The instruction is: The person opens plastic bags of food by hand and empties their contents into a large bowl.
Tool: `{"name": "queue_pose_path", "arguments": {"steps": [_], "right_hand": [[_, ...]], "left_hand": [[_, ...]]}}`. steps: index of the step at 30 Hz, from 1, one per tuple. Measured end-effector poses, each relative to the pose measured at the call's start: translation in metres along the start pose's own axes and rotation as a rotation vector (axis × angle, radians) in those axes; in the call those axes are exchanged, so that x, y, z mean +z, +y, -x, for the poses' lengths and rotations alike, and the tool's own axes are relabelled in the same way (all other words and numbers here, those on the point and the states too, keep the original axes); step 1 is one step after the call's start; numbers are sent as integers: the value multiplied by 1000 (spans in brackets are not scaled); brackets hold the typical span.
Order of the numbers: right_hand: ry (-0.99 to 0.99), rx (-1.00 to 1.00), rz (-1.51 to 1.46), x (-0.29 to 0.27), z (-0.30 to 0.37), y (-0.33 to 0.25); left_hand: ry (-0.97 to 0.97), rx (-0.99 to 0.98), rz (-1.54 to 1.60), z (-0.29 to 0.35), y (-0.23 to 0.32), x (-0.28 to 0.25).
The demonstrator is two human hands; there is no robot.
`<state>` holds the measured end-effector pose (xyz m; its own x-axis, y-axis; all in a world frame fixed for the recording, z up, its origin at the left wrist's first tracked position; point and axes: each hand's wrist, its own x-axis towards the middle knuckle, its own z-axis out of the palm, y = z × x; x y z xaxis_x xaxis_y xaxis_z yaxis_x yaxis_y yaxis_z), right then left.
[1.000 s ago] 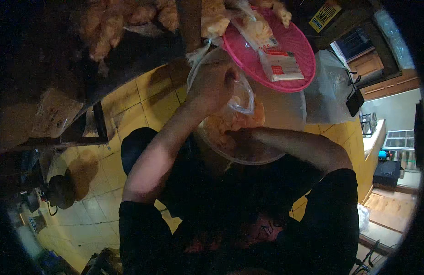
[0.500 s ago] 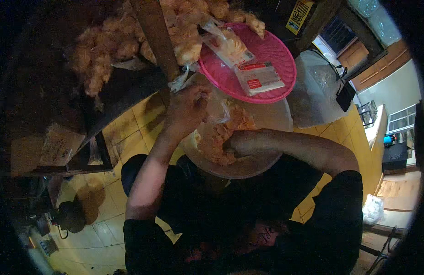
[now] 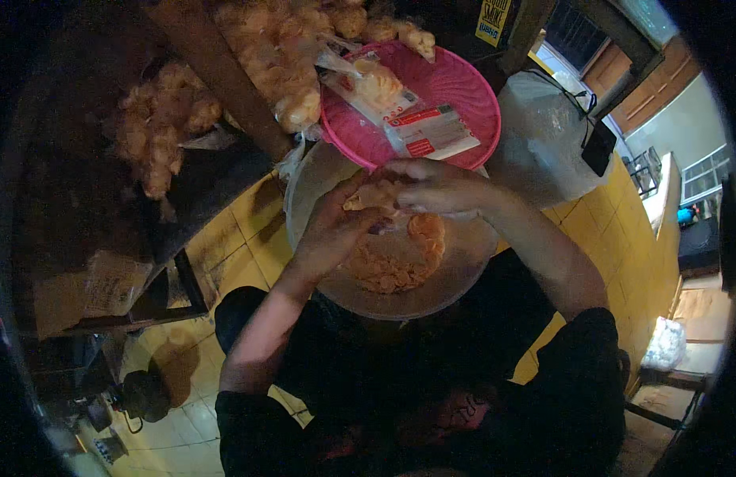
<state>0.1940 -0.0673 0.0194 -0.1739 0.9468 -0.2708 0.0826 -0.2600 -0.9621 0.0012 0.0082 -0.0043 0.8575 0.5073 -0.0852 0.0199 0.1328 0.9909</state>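
Left hand [image 3: 336,228] and right hand [image 3: 446,188]: we record both clamped on a bundle of orange chips [image 3: 374,196], apparently in a clear bag, though the light is dim. Bundle held above a translucent basin [image 3: 468,248]. Within the basin: loose orange chips [image 3: 393,273]. Beyond the hands: one round pink tray [image 3: 477,86], bearing a red-and-white packet [image 3: 433,132]. Upper left: we count several filled bags [image 3: 266,60].
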Motion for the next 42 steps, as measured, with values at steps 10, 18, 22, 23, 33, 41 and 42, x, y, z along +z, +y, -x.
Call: {"name": "queue_pose_path", "arguments": {"steps": [10, 18, 22, 23, 33, 41, 42], "right_hand": [[526, -562, 975, 6, 1, -11], [175, -322, 565, 10, -1, -20], [62, -490, 191, 10, 7, -33], [57, -493, 197, 12, 4, -34], [432, -469, -117, -41, 10, -27], [238, -289, -180, 36, 7, -10], [248, -292, -177, 36, 2, -11]], "left_hand": [[143, 11, 22, 1, 14, -3], [290, 450, -255, 2, 23, 3], [88, 527, -213, -2, 14, 5], [-12, 445, -263, 1, 11, 6], [-199, -136, -141, -2, 6, 12], [-66, 62, -280, 2, 11, 11], [-76, 67, -281, 1, 6, 13]]}}
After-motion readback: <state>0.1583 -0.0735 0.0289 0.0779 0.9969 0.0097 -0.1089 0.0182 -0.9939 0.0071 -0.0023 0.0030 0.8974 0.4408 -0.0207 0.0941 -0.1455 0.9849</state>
